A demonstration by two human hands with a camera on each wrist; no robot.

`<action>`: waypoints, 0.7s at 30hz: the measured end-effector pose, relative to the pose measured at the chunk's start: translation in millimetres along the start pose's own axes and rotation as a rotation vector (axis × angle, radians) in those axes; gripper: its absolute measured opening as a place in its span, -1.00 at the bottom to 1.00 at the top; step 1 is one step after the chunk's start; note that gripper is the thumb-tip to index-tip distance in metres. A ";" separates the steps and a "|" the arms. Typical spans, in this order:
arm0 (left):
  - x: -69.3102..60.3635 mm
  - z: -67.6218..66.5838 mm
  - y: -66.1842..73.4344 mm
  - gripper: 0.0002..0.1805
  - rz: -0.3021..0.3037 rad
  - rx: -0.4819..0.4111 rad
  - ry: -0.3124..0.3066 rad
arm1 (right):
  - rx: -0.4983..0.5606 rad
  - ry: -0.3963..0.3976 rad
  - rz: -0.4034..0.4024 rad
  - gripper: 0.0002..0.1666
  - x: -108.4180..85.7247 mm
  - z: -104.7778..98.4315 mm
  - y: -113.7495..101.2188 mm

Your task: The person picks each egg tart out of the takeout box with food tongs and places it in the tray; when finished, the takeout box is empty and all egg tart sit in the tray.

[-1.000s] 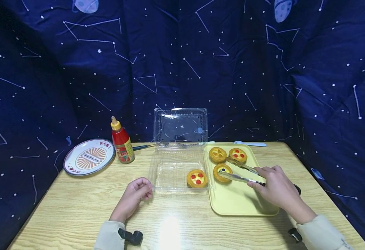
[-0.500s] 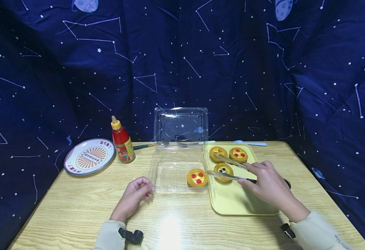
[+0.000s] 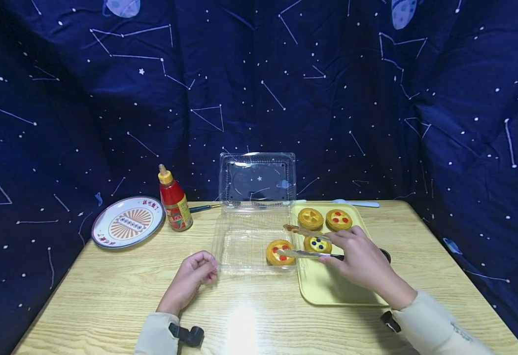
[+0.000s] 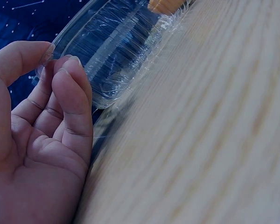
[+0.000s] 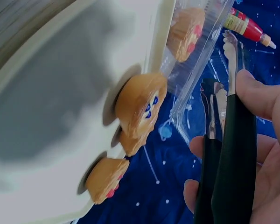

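My right hand (image 3: 360, 257) grips the black-handled tongs (image 5: 236, 158), whose metal arms stand apart. In the head view, the tong tips hover over the right side of a clear plastic container (image 3: 238, 246) with its lid raised. Inside it sits a tart with red dots (image 3: 275, 260), partly behind one tong arm. My left hand (image 3: 191, 277) pinches the container's left rim between thumb and finger, as the left wrist view shows. On the yellow tray (image 3: 338, 294) are a tart with blue dots (image 3: 318, 245), another red-dotted tart (image 3: 339, 220) and a plain yellow-topped tart (image 3: 310, 218).
To the left stand a red sauce bottle (image 3: 177, 209) with a yellow cap and a round patterned plate (image 3: 103, 217). A dark-handled utensil (image 3: 202, 208) lies behind the bottle. Behind the tray lies a pale blue fork (image 3: 355, 203). A dark starry curtain (image 3: 259, 98) hangs at the table's back edge.
My right hand has moved left with the tongs, from over the tray's tarts to over the container. The tarts stay where they were. My left hand keeps its place on the rim.
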State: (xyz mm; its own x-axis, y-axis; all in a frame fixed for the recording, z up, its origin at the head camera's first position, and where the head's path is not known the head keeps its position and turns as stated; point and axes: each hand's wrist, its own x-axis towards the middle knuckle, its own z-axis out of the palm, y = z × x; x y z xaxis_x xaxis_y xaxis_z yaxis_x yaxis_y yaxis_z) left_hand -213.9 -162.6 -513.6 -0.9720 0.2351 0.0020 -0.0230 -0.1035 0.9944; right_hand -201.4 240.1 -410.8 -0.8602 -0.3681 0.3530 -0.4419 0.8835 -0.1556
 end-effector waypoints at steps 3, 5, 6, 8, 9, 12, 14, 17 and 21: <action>0.4 -0.5 -0.4 -0.86 0.002 0.000 -0.004 | -0.006 -0.018 -0.020 -0.28 3.7 3.3 -4.5; 0.6 -0.8 -0.7 -0.86 0.001 -0.002 -0.005 | -0.013 -0.032 -0.031 -0.28 5.7 5.0 -7.8; 0.6 -1.0 -0.8 -0.86 -0.002 -0.003 -0.004 | -0.015 -0.039 -0.035 -0.28 7.0 5.9 -9.3; 0.7 -1.3 -1.5 -0.86 -0.001 -0.004 -0.005 | -0.025 -0.052 -0.046 -0.29 9.5 7.5 -12.6; 0.9 -1.4 -1.8 -0.85 0.001 -0.005 -0.007 | -0.030 -0.055 -0.053 -0.29 10.7 8.4 -14.0; 0.9 -1.9 -2.1 -0.85 0.008 -0.001 -0.013 | -0.038 -0.065 -0.066 -0.28 14.1 11.5 -18.0; 1.0 -1.9 -2.3 -0.85 0.013 0.003 -0.017 | -0.044 -0.069 -0.071 -0.27 15.6 13.6 -20.2; 0.9 -1.9 -2.3 -0.85 0.018 0.005 -0.020 | -0.057 -0.075 -0.077 -0.27 17.9 15.4 -23.0; 1.1 -1.9 -2.6 -0.85 0.019 0.000 -0.021 | -0.089 -0.083 -0.086 -0.30 21.1 15.1 -26.9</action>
State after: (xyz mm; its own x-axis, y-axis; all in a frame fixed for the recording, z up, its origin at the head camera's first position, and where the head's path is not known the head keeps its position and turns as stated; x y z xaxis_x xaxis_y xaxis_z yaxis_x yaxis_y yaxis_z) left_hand -215.3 -163.8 -516.4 -0.9672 0.2530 0.0234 -0.0042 -0.1080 0.9941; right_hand -211.4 204.2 -413.1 -0.8396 -0.4632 0.2839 -0.4940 0.8684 -0.0441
